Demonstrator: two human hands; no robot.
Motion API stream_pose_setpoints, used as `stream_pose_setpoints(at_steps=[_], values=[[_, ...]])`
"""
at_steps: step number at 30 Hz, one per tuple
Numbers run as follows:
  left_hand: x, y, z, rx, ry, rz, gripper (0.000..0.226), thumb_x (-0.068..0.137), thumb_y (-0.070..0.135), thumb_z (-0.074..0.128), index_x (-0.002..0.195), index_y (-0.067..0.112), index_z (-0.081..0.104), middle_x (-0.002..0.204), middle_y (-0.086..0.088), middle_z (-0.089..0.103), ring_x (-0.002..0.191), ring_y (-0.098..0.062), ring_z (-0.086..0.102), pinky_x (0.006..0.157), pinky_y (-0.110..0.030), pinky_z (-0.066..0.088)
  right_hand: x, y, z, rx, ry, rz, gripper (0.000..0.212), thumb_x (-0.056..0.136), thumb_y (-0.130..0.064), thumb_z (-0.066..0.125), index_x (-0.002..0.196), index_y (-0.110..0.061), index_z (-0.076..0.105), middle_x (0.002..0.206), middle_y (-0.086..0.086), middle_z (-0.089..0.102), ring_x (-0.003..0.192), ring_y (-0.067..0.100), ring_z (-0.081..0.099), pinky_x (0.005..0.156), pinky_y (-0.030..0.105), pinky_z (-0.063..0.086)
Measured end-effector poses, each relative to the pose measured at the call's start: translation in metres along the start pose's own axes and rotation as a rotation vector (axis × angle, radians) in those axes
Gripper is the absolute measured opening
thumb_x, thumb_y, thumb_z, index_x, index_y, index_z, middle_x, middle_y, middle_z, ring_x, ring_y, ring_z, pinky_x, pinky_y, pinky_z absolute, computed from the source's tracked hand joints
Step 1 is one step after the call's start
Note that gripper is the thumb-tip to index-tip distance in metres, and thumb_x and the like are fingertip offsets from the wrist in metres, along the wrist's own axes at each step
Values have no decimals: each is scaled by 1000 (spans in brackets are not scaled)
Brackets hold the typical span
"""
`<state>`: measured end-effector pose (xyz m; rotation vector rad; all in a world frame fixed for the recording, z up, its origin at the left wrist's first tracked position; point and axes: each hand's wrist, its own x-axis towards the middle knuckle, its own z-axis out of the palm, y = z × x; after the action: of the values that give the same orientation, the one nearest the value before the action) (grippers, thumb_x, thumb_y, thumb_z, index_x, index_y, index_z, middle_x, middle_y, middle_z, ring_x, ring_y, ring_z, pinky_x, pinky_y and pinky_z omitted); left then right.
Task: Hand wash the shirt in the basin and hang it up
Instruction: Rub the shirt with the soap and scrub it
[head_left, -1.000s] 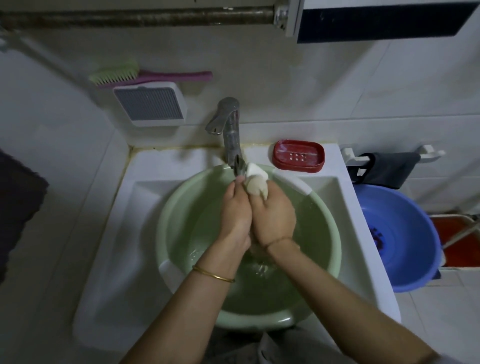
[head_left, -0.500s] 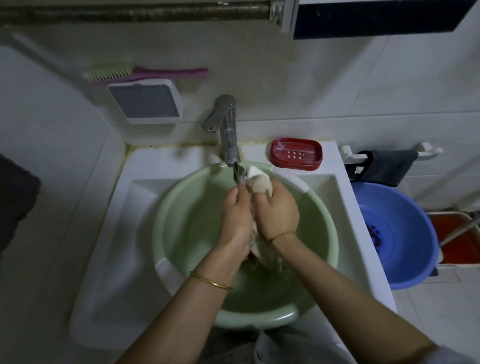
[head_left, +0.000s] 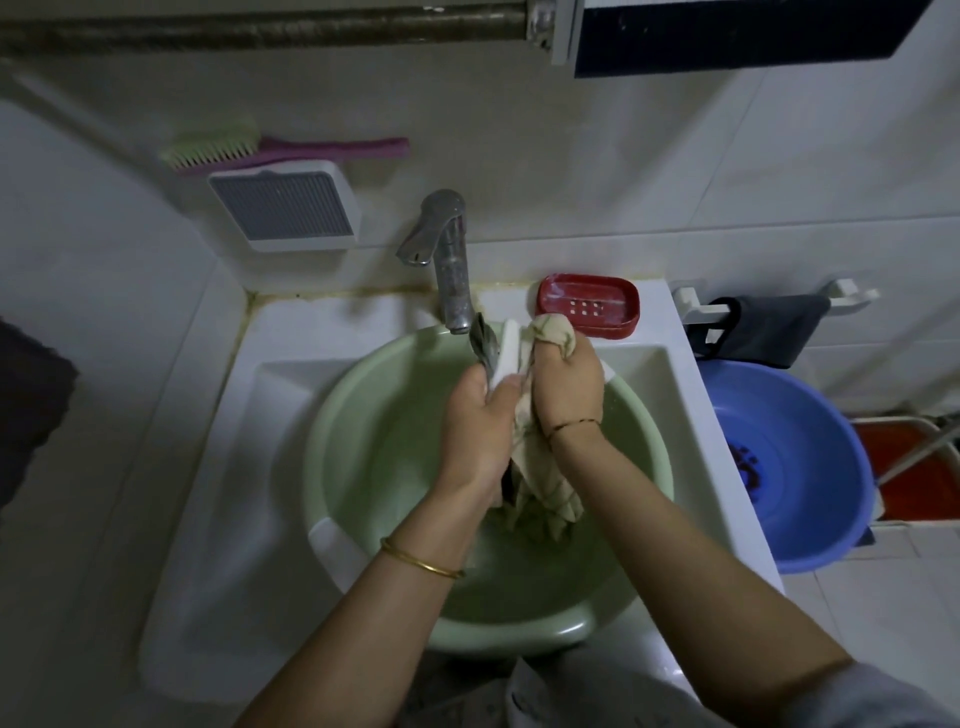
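Now we hold the wet, beige striped cloth shirt (head_left: 540, 467) bunched between both fists above the pale green round plastic basin (head_left: 363, 467): our right hand (head_left: 569, 384) grips its upper end, our left hand (head_left: 480, 421) clamps alongside, its long axis hanging straight down.

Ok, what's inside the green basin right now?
Inside the green basin, the shirt's lower end hangs, gripped above by the left hand and right hand. Water seems to lie at the bottom, but hands and cloth cover part of it.
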<state>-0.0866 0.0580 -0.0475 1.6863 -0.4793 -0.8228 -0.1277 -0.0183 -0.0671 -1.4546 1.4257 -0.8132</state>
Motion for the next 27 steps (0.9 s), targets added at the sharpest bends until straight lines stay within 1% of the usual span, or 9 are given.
stream_pose_setpoints(at_steps=[3, 7, 9, 11, 13, 17, 21, 23, 27], values=[[6, 10, -10, 9, 19, 45, 8, 91, 11, 56, 96, 16, 59, 84, 3, 65, 75, -12, 61, 67, -26, 48, 7, 10, -5, 38, -12, 99, 21, 97, -28, 39, 92, -14, 54, 92, 5, 60, 91, 26, 57, 80, 33, 44], [16, 16, -19, 120, 7, 103, 11, 88, 19, 64, 93, 10, 63, 84, -6, 66, 73, -17, 61, 65, -29, 49, 0, 18, -22, -143, -366, 90, 28, 95, -26, 44, 116, -12, 56, 115, 9, 61, 107, 25, 56, 95, 37, 44], [21, 16, -19, 167, 19, 118, 17, 86, 23, 66, 91, 7, 64, 83, -9, 67, 72, -19, 62, 63, -30, 48, -3, 16, -32, -270, -496, -21, 29, 92, -22, 49, 118, -11, 53, 112, 7, 60, 105, 22, 55, 90, 35, 45], [22, 17, -18, 194, 19, 136, 19, 87, 27, 65, 87, 7, 65, 79, -9, 66, 66, -18, 60, 59, -28, 46, -4, 10, -40, -330, -496, -123, 34, 88, -18, 56, 120, -10, 46, 107, 1, 55, 100, 18, 53, 81, 29, 41], [25, 18, -15, 232, 29, 166, 25, 89, 31, 62, 81, 7, 63, 70, -6, 62, 59, -14, 54, 54, -25, 40, -6, 7, -43, -201, -483, -126, 41, 86, -17, 59, 122, -12, 43, 109, -3, 52, 100, 14, 51, 80, 26, 39], [30, 19, -9, 342, 76, 211, 33, 94, 35, 52, 76, 8, 55, 63, 0, 54, 56, -9, 48, 48, -17, 34, -11, 10, -37, 513, -592, 145, 41, 63, -21, 66, 102, -9, 62, 103, 7, 64, 97, 19, 57, 88, 36, 45], [33, 19, -5, 404, 58, 214, 31, 96, 36, 48, 75, 13, 52, 60, 6, 50, 54, -2, 47, 43, -12, 34, -25, 11, -28, 509, -411, 73, 16, 84, -13, 67, 100, -11, 68, 102, 9, 70, 93, 19, 66, 85, 34, 54], [36, 20, -6, 461, 11, 198, 33, 96, 38, 48, 77, 12, 55, 62, 3, 52, 55, -6, 49, 42, -13, 33, -23, 11, -25, 573, -352, 137, 9, 85, -11, 65, 93, -13, 69, 94, 6, 72, 86, 17, 67, 77, 30, 56], [46, 21, -9, 600, -162, 214, 40, 94, 43, 49, 73, 8, 52, 73, -13, 60, 66, -25, 57, 56, -32, 39, -9, 11, -25, 819, -356, 357, 19, 88, -10, 60, 106, -3, 63, 92, 10, 69, 73, 15, 69, 58, 25, 55]])
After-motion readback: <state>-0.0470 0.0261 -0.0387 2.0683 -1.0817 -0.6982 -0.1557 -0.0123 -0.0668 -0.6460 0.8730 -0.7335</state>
